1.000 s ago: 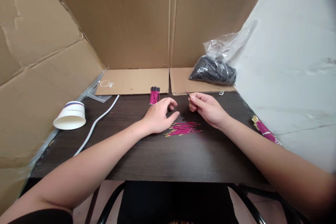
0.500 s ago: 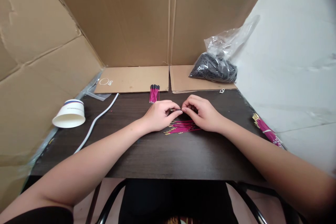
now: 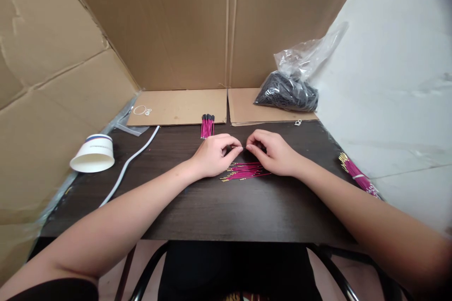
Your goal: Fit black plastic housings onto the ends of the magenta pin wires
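My left hand [image 3: 219,154] is closed in a pinch, thumb against forefinger, on a thin wire [image 3: 233,146]. Only a short bit of that wire shows inside the curl of the fingers. Facing it, my right hand [image 3: 271,151] is also pinched at the fingertips; whatever it grips is too small to make out. The two sets of fingertips are a narrow gap apart. Below them, a loose pile of magenta wires [image 3: 245,170] with gold-coloured ends lies on the dark table, partly covered by my right hand.
Behind my left hand lies a group of magenta wires with black ends [image 3: 207,126]. A clear bag of black pieces [image 3: 287,91] rests on cardboard at the back right. A tied wire bundle [image 3: 358,175] is at right; a paper cup [image 3: 93,153] and white cable [image 3: 130,160] are at left.
My fingertips have drawn slightly apart, the right hand shifting a little to the right. The dark piece seen between them before is less visible now.
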Available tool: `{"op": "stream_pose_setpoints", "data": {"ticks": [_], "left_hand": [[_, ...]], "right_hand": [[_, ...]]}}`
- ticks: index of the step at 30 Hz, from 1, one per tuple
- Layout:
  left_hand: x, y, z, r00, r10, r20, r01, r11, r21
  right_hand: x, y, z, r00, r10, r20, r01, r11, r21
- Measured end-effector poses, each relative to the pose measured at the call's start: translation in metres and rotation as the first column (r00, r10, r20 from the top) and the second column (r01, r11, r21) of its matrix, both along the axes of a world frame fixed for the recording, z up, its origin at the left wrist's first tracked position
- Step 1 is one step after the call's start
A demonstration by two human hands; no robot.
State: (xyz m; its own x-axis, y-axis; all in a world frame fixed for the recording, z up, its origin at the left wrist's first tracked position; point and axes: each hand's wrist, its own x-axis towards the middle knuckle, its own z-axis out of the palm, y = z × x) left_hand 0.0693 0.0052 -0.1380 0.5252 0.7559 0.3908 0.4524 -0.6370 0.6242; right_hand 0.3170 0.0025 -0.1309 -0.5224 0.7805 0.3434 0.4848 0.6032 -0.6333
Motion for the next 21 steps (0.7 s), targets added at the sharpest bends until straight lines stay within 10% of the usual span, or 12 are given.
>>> {"op": "stream_pose_setpoints", "data": {"ticks": [21], "left_hand": [[-0.0006, 0.001, -0.0016, 0.999, 0.039, 0.009, -0.039, 0.999, 0.005]], "right_hand": [[-0.0011, -0.0019, 0.001, 1.0, -0.009, -0.018, 0.008, 1.0, -0.026]]}}
